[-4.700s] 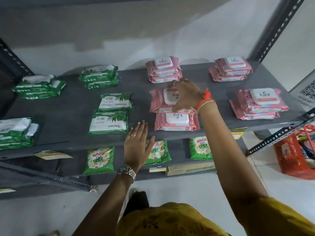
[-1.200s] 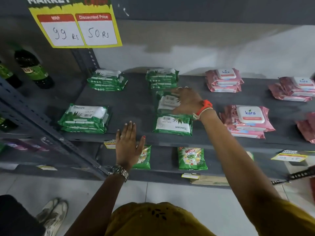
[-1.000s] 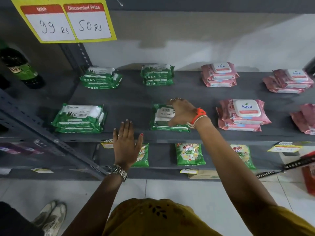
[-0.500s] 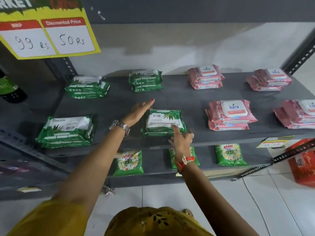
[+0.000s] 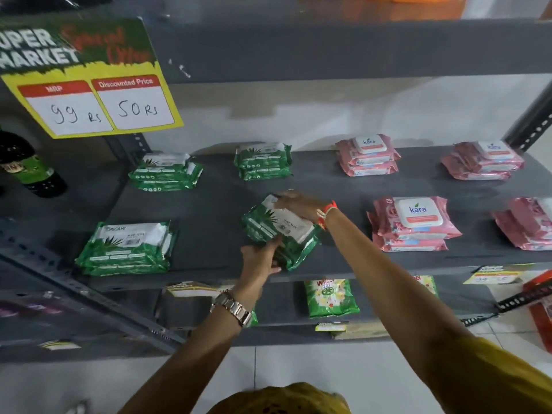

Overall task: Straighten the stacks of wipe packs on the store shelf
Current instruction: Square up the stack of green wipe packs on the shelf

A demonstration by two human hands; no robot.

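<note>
A stack of green wipe packs (image 5: 279, 231) sits skewed near the front middle of the grey shelf (image 5: 215, 210). My left hand (image 5: 259, 258) grips its near left corner from the front. My right hand (image 5: 301, 206) presses on its far top edge. Other green stacks lie at the front left (image 5: 127, 248), back left (image 5: 165, 171) and back middle (image 5: 263, 160). Pink wipe stacks stand to the right, at the back (image 5: 369, 155), far back right (image 5: 482, 161), front (image 5: 413, 224) and at the right edge (image 5: 527, 224).
A yellow price sign (image 5: 89, 85) hangs at the upper left, with a dark bottle (image 5: 28, 165) below it. Green detergent pouches (image 5: 330, 297) lie on the lower shelf. Slotted metal uprights (image 5: 530, 127) frame the shelf. A red basket (image 5: 540, 309) shows at the right edge.
Both hands have closed on the middle green stack and turned it askew. My left hand came from its far left side to its near corner; my right hand went from the front to the top.
</note>
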